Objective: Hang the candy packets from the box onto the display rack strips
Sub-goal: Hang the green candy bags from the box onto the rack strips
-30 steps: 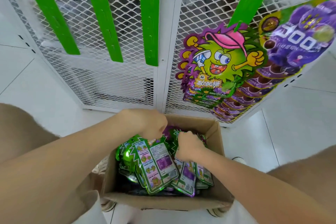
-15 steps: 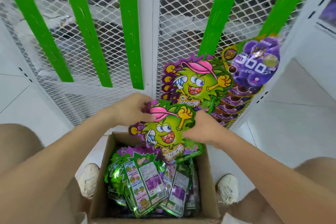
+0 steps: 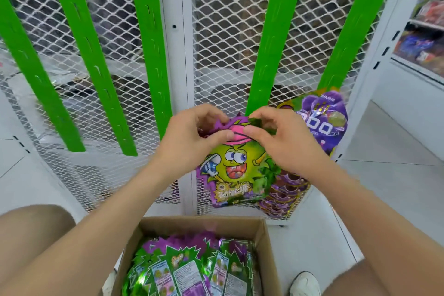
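1. Fingertips (image 3: 225, 136) of left hand (image 3: 189, 144) and right hand (image 3: 286, 146) pinching candy packet (image 3: 234, 166) top, frame centre, at green strip's (image 3: 269, 43) lower end.
2. Beside it, right: purple packets (image 3: 324, 113) reading "UHA".
3. Lower centre: box (image 3: 201, 222) holding packets (image 3: 187, 269).

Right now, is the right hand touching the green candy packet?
Touching. The head view shows the right hand pinching the candy packet at its top, thumb on the pink cap.

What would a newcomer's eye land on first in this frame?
The green cartoon-face candy packet at centre, its top pinched by the left hand and right hand at the foot of a green display strip. Next, the cardboard box of more packets at the bottom edge, and purple grape packets hanging just right of the hands.
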Available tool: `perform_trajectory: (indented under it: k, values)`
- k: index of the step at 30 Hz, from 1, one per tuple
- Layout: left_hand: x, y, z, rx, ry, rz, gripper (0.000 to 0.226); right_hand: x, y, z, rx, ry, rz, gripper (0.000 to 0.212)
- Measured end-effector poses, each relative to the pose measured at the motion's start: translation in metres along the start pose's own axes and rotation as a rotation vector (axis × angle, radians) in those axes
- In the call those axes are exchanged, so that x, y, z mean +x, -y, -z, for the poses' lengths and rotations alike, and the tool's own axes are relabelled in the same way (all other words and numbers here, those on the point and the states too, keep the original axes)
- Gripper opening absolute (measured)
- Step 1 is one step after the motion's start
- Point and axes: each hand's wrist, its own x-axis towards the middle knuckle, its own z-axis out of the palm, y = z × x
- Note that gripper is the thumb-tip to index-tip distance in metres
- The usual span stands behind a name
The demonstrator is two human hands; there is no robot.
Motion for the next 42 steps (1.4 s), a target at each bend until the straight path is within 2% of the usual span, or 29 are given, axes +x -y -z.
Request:
perform_trajectory:
  k: [2, 5, 9, 14, 21, 27, 31, 35, 38, 42]
  values:
    - [0.016, -0.006, -0.007, 0.026, -0.024, -0.009, 0.044, 0.012, -0.007, 0.015, -0.014, -0.041, 0.011, 0.012]
    - [0.038, -0.012, -0.016, -0.001, 0.034, 0.001, 0.063, 0.020, -0.018, 0.028, -0.014, -0.190, 0.002, 0.008]
    - [0.057, -0.022, -0.026, -0.072, 0.114, 0.056, 0.052, 0.029, -0.021, 0.035, -0.054, -0.341, -0.019, 0.007]
    - [0.065, -0.026, -0.035, -0.122, 0.136, 0.058, 0.016, 0.037, -0.019, 0.035, -0.030, -0.412, -0.018, 0.009]
    - [0.056, -0.039, -0.027, -0.318, 0.221, 0.201, 0.023, 0.033, -0.005, 0.035, 0.131, -0.449, 0.001, 0.007]
    - [0.053, -0.044, -0.017, -0.476, 0.261, 0.337, 0.026, 0.029, 0.002, 0.028, 0.182, -0.472, 0.010, 0.025]
    - [0.055, -0.036, -0.017, -0.417, 0.221, 0.292, 0.019, 0.026, 0.000, 0.022, 0.136, -0.431, -0.012, 0.025]
    - [0.057, -0.032, -0.018, -0.394, 0.199, 0.285, 0.026, 0.023, -0.002, 0.021, 0.131, -0.421, -0.036, 0.025]
    - [0.053, -0.031, -0.018, -0.376, 0.181, 0.257, 0.017, 0.021, -0.005, 0.017, 0.097, -0.357, -0.041, 0.025]
    - [0.046, -0.031, -0.019, -0.168, 0.072, 0.072, 0.012, 0.016, -0.010, 0.014, 0.051, -0.340, -0.065, 0.028]
